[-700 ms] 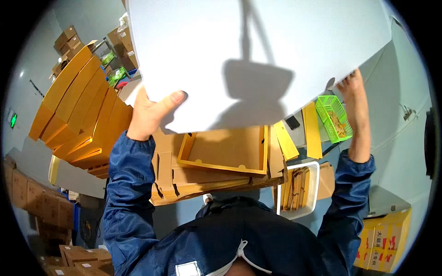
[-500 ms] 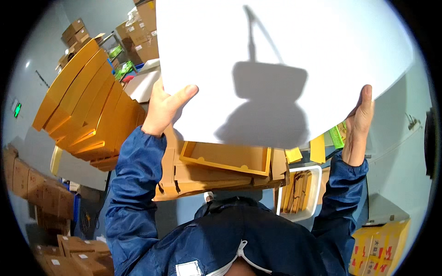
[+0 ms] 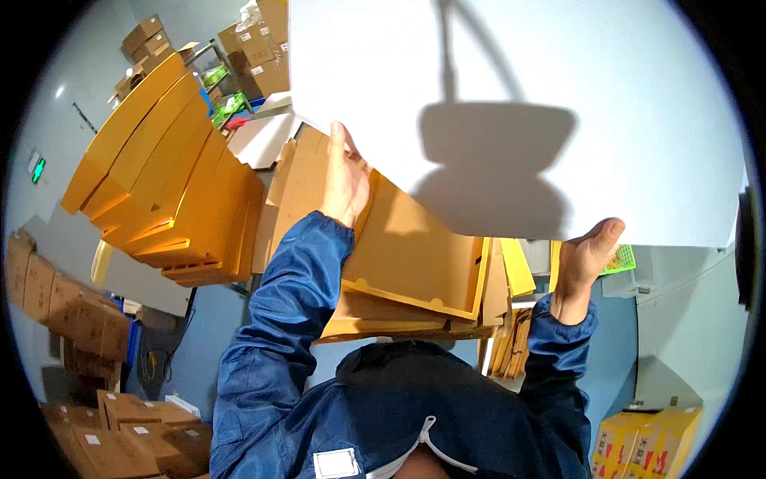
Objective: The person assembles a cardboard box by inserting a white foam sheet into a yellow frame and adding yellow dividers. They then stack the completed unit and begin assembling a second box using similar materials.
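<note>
A large white panel (image 3: 638, 144) is held up in front of me, tilted, with a dark lamp-shaped shadow across it. My left hand (image 3: 347, 188) grips its lower left edge, thumb up, the other fingers partly hidden. At the lower right edge, my right hand (image 3: 585, 259) is closed on the panel, its thumb over the front face. Beneath the panel lies a shallow yellow tray-like box (image 3: 411, 297), partly covered by it and resting on brown cardboard (image 3: 375, 326).
Tall nested yellow boxes (image 3: 171, 184) stand at the left. A bin of folded brown pieces (image 3: 511, 343) sits by my right forearm. Cartons are stacked at the lower left (image 3: 120, 439) and lower right (image 3: 650, 443). A green basket (image 3: 618, 259) shows beyond my right hand.
The panel has shifted right and tilted, uncovering more of the yellow tray-like box. My left hand has moved right along its edge; my right hand has come lower and inward.
</note>
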